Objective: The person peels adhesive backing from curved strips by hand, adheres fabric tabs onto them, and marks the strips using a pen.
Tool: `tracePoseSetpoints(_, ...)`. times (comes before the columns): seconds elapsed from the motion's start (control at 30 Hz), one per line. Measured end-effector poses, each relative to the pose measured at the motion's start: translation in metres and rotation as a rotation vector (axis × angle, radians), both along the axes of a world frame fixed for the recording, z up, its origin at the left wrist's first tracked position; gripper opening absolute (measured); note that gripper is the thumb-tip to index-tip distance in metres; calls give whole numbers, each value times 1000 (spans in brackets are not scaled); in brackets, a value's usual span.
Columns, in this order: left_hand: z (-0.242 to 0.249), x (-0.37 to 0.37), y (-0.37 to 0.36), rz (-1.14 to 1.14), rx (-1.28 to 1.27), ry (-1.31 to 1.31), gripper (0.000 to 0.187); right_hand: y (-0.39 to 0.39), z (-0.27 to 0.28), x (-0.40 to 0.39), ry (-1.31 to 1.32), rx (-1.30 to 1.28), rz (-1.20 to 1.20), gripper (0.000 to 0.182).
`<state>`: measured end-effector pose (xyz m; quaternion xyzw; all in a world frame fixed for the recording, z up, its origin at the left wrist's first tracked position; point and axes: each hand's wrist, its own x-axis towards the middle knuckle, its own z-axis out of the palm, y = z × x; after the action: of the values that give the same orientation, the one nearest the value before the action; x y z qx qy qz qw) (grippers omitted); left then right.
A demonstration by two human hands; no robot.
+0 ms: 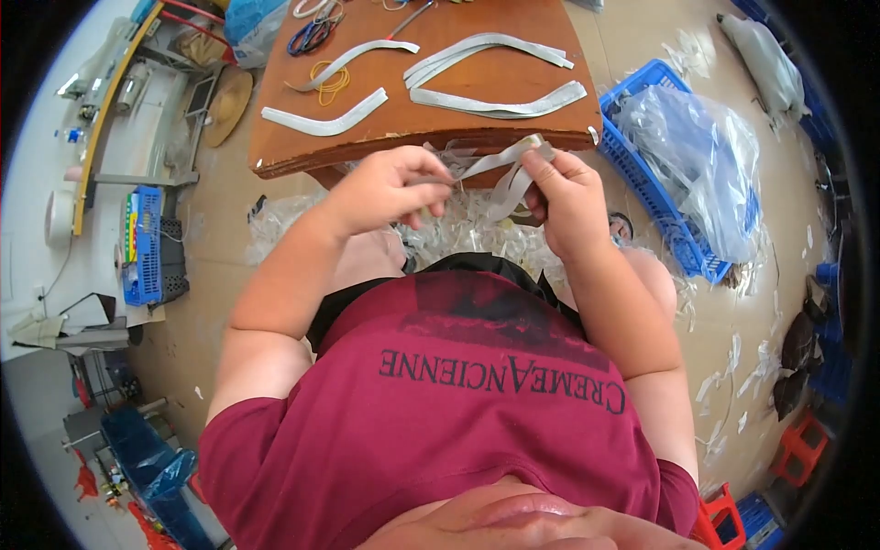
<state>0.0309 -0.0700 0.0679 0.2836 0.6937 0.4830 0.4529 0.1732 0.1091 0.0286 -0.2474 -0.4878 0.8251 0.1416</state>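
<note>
Here's the room, and a brown wooden table [504, 75] sits up front, pale wear showing along its chipped near edge. Beneath and around it, the tan floor [674, 348] is strewn with white scraps, thickest just under the table. Out to the right, there's a blue crate [634, 186] heaped with clear plastic [701, 151], and a pale sack [765, 66] lies beyond it. Two red stools [799, 449] stand at the lower right. Over to the left, it's a white wall [32, 247], a yellow-edged shelf [97, 115], a straw hat [231, 105] and a blue basket [144, 280]. Bright light fills the room; the far edges fall into black.
</note>
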Motion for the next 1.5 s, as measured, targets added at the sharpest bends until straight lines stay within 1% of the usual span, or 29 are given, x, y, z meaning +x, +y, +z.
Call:
tracePoseSetpoints(0.03,0,-15,-11,-20,-100,-7,15,3,-3,0,26,-35,-26,18)
tracePoseSetpoints(0.13,-1,-44,-42,83,-33,-63,15,8,-4,-4,51,-107,-103,18)
tracePoseSetpoints(0.27,19,-70,-57,106,-81,-11,14,3,-15,-11,4,-100,-13,17)
tracePoseSetpoints(0.3,23,-77,-55,108,-83,13,13,1,-18,-14,-38,-137,16,17)
tracePoseSetpoints(0.47,60,-111,-26,199,-47,200,14,-3,-23,-25,-87,-119,6,21)
tracePoseSetpoints(0.57,80,-136,-3,191,-27,282,17,0,-24,-29,-101,-121,21,20)
tracePoseSetpoints(0.67,88,-161,20,145,-24,348,19,-1,-22,-27,-128,-119,56,18)
tracePoseSetpoints(0.8,83,-194,45,168,-70,416,21,0,-16,-28,-162,-108,92,18)
tracePoseSetpoints(0.83,77,-204,49,203,-63,449,22,2,-14,-28,-172,-98,100,19)
tracePoseSetpoints(0.93,55,-231,54,226,-55,394,25,4,-13,-28,-182,-100,105,20)
tracePoseSetpoints(1.0,34,-242,50,253,-146,422,25,5,-12,-28,-171,-118,112,19)
tracePoseSetpoints(1.07,2,-256,38,274,-234,462,25,8,-11,-28,-190,-110,125,19)
tracePoseSetpoints(1.13,-14,-256,26,288,-326,408,24,10,-10,-27,-196,-111,128,19)
tracePoseSetpoints(1.23,-34,-263,12,362,-386,416,25,10,-10,-26,-201,-118,119,19)
tracePoseSetpoints(1.33,-42,-272,4,351,-437,584,28,10,-12,-26,-210,-118,112,20)
tracePoseSetpoints(1.47,-55,-282,-2,322,-483,945,31,9,-11,-28,-180,-132,110,19)
tracePoseSetpoints(1.5,-53,-274,0,326,-499,1047,32,8,-10,-27,-173,-132,113,19)
